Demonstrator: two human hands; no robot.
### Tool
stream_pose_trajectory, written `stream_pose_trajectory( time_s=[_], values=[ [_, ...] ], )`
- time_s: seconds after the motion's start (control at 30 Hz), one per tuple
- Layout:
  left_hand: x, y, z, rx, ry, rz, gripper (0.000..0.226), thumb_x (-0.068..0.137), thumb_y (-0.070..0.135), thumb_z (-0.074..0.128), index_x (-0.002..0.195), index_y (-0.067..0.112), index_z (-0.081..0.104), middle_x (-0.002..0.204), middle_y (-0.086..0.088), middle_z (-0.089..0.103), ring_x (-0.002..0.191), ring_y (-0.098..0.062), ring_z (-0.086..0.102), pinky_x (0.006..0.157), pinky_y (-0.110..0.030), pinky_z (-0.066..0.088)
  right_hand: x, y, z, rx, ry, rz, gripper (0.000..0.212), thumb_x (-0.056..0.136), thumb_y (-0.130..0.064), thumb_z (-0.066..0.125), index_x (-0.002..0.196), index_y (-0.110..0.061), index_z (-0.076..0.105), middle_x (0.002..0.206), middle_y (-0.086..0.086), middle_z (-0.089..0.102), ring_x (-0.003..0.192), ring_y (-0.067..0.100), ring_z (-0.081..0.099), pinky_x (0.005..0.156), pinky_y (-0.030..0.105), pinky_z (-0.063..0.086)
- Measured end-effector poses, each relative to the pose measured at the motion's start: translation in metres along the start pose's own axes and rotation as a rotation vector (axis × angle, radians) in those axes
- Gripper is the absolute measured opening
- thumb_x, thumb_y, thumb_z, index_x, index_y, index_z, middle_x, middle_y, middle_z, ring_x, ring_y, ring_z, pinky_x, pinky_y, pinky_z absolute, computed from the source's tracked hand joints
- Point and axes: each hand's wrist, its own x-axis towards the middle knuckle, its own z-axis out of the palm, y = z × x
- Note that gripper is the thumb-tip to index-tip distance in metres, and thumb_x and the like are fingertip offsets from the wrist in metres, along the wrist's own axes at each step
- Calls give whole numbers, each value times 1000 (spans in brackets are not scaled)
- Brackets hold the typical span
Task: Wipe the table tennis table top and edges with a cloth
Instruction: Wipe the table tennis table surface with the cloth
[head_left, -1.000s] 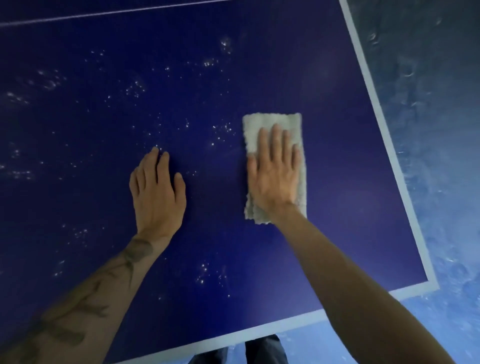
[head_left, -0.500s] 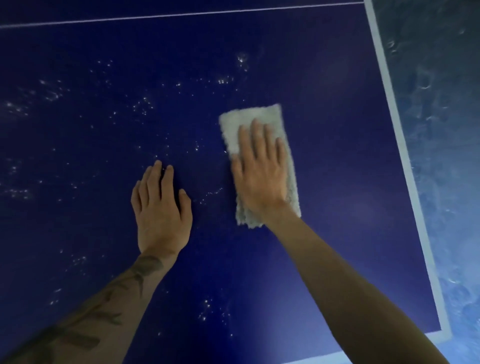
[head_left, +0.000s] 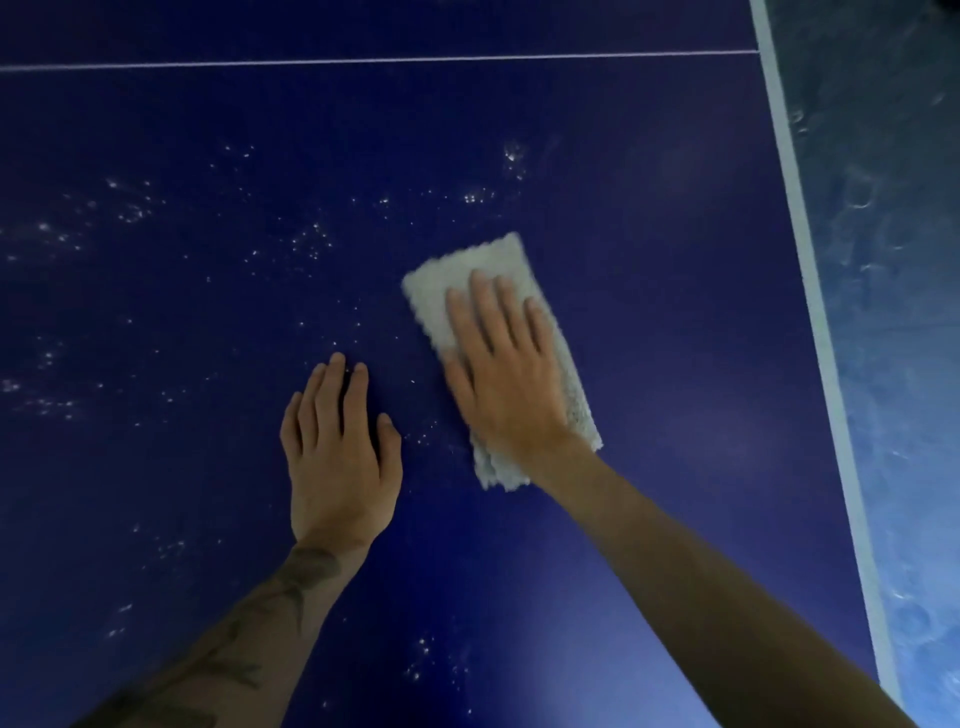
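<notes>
The dark blue table tennis table top (head_left: 675, 260) fills the view, speckled with small bright droplets across its left and middle. A folded pale cloth (head_left: 436, 291) lies flat on it near the centre. My right hand (head_left: 504, 374) presses on the cloth with straight fingers, covering most of it. My left hand (head_left: 337, 447) rests flat on the bare table just left of the cloth, fingers straight, holding nothing.
A white border line (head_left: 810, 291) marks the table's right edge, with a mottled blue-grey floor (head_left: 893, 312) beyond it. A thin white centre line (head_left: 363, 61) crosses the table at the top.
My right hand slid the cloth leftwards, closer to my left hand, and turned it slightly. The view shifted, so the near edge of the table dropped out of sight.
</notes>
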Motion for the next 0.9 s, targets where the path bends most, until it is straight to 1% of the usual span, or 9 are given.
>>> stream_pose_trajectory(
  time_s=[0.07,0.1,0.23,0.3,0.43,0.5,0.67,0.73,0.9],
  values=[
    [1,-1,1,5,-14,4,57,105,32,37,156,7,39,167,-14,32,155,-32,28,128,-52,19,-20,11,1,-17,-45,-124,63,114,-46,24,172,-22,13,180,7,5,166,27,3,133,52,10],
    [1,-1,2,5,-19,2,57,105,32,37,156,7,39,167,-14,32,155,-32,28,129,-52,19,-21,24,-1,-22,-47,-89,63,114,-46,23,172,-24,11,180,5,5,166,26,2,133,51,9],
    [1,-2,4,7,-14,-3,56,105,30,40,156,7,40,167,-14,32,156,-32,27,129,-53,19,32,54,-16,29,22,303,63,114,-45,19,172,-22,6,180,7,2,166,27,-1,134,52,6],
    [1,-2,4,9,-6,3,56,105,31,40,156,7,40,166,-14,33,155,-32,28,128,-53,19,59,37,-18,67,35,350,65,114,-45,19,172,-19,5,179,10,1,166,30,-2,134,53,5],
    [1,-3,5,28,-6,3,57,105,32,38,156,7,40,166,-14,32,154,-33,29,128,-52,20,30,-10,-3,0,-3,-31,64,115,-46,20,172,-18,12,179,11,6,166,31,4,134,54,9],
    [1,-3,5,29,-7,8,58,105,32,37,157,7,39,167,-14,31,154,-32,28,128,-52,19,5,-4,-1,-15,-33,-113,63,114,-46,24,171,-20,15,179,9,8,166,29,6,133,53,11],
    [1,-4,7,29,4,13,56,105,31,39,155,6,41,166,-14,33,155,-33,29,129,-50,17,61,40,-20,33,23,269,63,115,-45,21,172,-21,7,180,9,4,166,28,0,134,51,6],
    [2,-4,7,32,5,16,55,105,31,41,155,6,42,166,-14,33,154,-32,30,129,-49,15,92,31,-24,77,25,349,65,115,-45,20,172,-18,4,179,11,0,166,30,-2,134,53,4],
    [2,-3,5,45,2,14,57,105,32,40,156,7,40,166,-14,33,154,-33,30,129,-48,15,58,-4,-10,-8,-44,-100,64,114,-47,17,172,-21,10,179,9,4,166,29,2,133,52,7]
  ],
)
